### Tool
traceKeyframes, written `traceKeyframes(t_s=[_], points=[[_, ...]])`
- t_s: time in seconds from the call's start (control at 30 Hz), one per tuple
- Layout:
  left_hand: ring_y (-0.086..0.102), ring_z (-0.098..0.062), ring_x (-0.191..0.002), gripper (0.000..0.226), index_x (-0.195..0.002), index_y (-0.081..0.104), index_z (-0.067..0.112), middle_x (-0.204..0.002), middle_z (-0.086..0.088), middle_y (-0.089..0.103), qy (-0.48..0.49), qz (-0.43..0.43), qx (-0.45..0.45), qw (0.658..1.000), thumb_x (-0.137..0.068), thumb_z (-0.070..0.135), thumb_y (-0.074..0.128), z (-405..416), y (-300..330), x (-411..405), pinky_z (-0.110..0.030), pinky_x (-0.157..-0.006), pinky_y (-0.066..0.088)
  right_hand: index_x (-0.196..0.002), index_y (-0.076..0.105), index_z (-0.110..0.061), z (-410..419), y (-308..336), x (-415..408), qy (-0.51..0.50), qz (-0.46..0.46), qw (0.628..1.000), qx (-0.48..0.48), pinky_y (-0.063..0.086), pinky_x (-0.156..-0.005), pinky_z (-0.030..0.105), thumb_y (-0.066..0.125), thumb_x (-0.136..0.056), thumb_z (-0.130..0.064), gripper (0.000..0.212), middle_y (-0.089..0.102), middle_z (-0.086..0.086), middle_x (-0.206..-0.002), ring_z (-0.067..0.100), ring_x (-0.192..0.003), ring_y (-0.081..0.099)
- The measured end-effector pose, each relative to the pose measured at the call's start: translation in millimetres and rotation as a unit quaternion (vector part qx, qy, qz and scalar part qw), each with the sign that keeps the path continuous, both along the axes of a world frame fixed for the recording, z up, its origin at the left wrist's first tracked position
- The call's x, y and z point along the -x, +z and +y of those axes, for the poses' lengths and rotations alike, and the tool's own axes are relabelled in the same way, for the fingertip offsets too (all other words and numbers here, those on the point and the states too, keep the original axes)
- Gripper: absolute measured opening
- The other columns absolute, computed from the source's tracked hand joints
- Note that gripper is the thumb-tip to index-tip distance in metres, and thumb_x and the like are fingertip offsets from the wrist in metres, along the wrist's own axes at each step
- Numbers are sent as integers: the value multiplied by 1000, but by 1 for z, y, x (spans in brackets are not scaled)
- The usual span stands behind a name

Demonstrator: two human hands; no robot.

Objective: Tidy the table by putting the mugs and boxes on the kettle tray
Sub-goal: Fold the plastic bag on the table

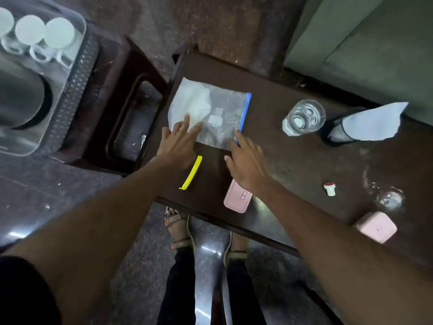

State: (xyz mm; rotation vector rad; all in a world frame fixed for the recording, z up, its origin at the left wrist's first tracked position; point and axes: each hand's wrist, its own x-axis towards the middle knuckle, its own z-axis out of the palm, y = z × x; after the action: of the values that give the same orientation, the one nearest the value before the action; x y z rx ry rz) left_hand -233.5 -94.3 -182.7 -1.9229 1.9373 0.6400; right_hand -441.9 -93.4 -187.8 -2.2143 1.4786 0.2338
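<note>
the kettle tray (77,73) sits at the far left on a separate dark stand, a clear-edged tray with a perforated dark border; three white mugs (58,32) stand upside down in a row at its back edge, and the steel kettle (21,99) fills the near part. two pink boxes lie on the dark counter (293,160) – one pink box (236,199) at the near edge, partly under the right wrist, and a second pink box (376,227) well apart from it at the counter's right end. between the tray and the boxes lies a clear zip bag (208,113) with a blue seal strip, flat on the counter with pale contents inside. a yellow clip (191,173) lies just below it, between the two hands. further right stand a glass of water (303,117), a dark mesh holder with a sheet of paper (372,123), a small white cap with a red top (329,188), and another clear glass piece (390,198), too blurred to tell more. the left hand (175,146) is spread flat, fingers wide apart, fingertips pressing on the bag's near left corner. the right hand (246,163) is also spread, its fingertips touching the bag's near right corner by the blue strip – neither grip is closed on anything.
</note>
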Motion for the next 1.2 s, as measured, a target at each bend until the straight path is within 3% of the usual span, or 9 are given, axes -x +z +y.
traceKeyframes(t_s=[0.13, 0.3, 0.43, 0.5, 0.6, 0.73, 0.87, 1.07, 1.2], points=[[41, -40, -137, 76, -161, 24, 20, -169, -20, 14, 48, -12, 19, 999, -92, 19, 55, 31, 4, 11, -51, -108, 32, -160, 30, -16, -13, -6, 15, 49, 38, 998, 17, 28, -121, 43, 44, -106, -31, 58, 17, 1, -173, 22, -157, 21], [48, -45, -126, 61, -152, 39, 8, -152, -21, 37, 128, 51, 27, 990, -93, 14, 55, 43, 12, 16, -48, -101, 35, -161, 26, -17, -61, 4, 8, 121, 48, 991, 15, 25, -122, 43, 42, -105, -19, 59, 11, 1, -174, 19, -160, 14], [56, -43, -117, 62, -148, 46, 4, -136, -19, 55, 180, 95, 130, 970, -86, 1, 49, 31, 15, 5, -47, -95, 37, -160, 28, -12, -82, 15, -15, 125, 20, 990, 53, 26, -123, 44, 47, -103, -13, 60, 15, 6, -173, 21, -160, 17], [50, -37, -133, 61, -156, 40, 5, -153, -16, 49, 191, 74, 197, 959, -96, 10, 47, 19, 10, -5, -50, -106, 36, -160, 28, -11, -81, 16, -36, 146, 1, 986, 80, 27, -123, 42, 45, -105, -15, 58, 17, 8, -172, 22, -159, 19], [24, -25, -160, 63, -165, 26, 8, -174, -9, 20, 191, 50, 247, 949, -109, 32, 39, 3, -4, -19, -46, -123, 26, -163, 23, -10, -74, 5, -73, 175, -27, 980, 89, 23, -126, 40, 39, -108, -20, 58, 13, 7, -173, 21, -160, 15], [0, -16, -164, 66, -169, 9, 9, -177, -6, -1, 158, 10, 229, 960, -112, 40, 23, 3, -36, -26, -45, -130, 15, -165, 14, -10, -63, -25, -107, 180, -47, 978, 97, 18, -128, 37, 32, -110, -22, 59, 7, 6, -174, 19, -161, 9], [-3, -14, -164, 63, -169, 4, 12, -177, -3, -4, 183, -1, 228, 956, -113, 37, 18, 6, -67, -32, -46, -131, 13, -165, 13, -9, -63, -57, -118, 198, -52, 969, 135, 20, -129, 38, 16, -108, -25, 60, 8, 6, -174, 18, -161, 9], [0, -17, -164, 66, -169, 2, 12, -177, -5, -4, 183, -13, 237, 954, -113, 43, 17, 4, -91, -38, -47, -129, 18, -166, 11, -13, -82, -81, -111, 232, -37, 954, 187, 16, -130, 36, 25, -111, -33, 60, 8, 2, -174, 14, -161, 8], [1, -17, -164, 67, -169, 1, 12, -177, -5, -3, 186, -11, 248, 951, -113, 44, 20, 5, -94, -38, -48, -128, 20, -166, 9, -17, -111, -82, -84, 193, -15, 962, 190, 18, -130, 39, 24, -110, -39, 62, 7, 0, -174, 13, -161, 7]])
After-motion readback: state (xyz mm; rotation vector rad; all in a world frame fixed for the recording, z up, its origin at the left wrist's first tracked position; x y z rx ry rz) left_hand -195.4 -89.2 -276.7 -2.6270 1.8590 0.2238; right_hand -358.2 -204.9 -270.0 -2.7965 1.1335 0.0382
